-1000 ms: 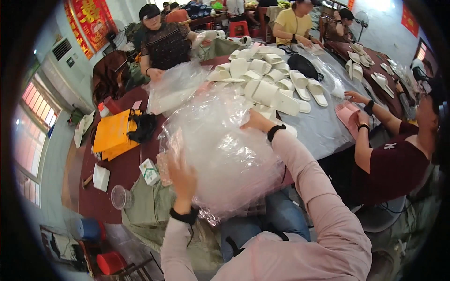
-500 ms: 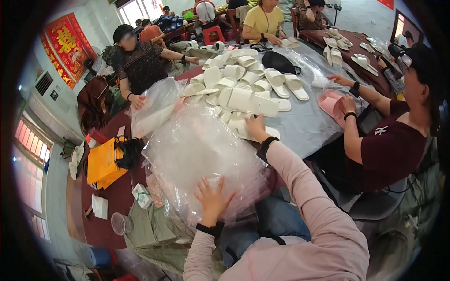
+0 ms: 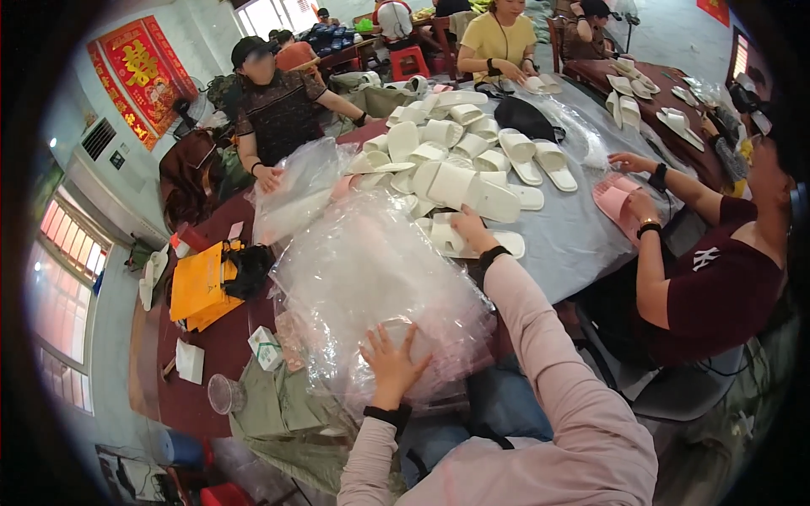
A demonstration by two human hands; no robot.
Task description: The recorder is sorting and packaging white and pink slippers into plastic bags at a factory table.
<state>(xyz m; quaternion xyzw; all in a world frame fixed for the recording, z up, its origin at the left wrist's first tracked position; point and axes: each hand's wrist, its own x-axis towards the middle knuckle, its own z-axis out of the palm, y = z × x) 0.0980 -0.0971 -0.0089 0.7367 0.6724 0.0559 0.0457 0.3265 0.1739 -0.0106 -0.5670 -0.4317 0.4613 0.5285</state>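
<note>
My left hand (image 3: 395, 368) lies flat with fingers spread on a stack of clear plastic bags (image 3: 371, 278) in front of me; the bags look pinkish toward their near right edge. My right hand (image 3: 474, 229) reaches to the near side of the pile of white slippers (image 3: 426, 152). Its curled fingers meet the lower edge of a large white slipper (image 3: 494, 199) on the pile's near side; the fingertips are partly hidden there. Another white slipper (image 3: 509, 244) lies beneath this hand.
Across the table, a person in black (image 3: 283, 110) touches more plastic bags (image 3: 295, 190). At right, another person handles a pink slipper (image 3: 616, 202). A black bag (image 3: 525, 118) lies behind the slippers. Orange bags (image 3: 202, 287), a small box (image 3: 266, 347) and a clear tub (image 3: 226, 394) are at left.
The whole view has shifted, so the scene sits farther right. My right hand's fingers have moved slightly against the large slipper, which tilts a little more. My left hand stays on the bags.
</note>
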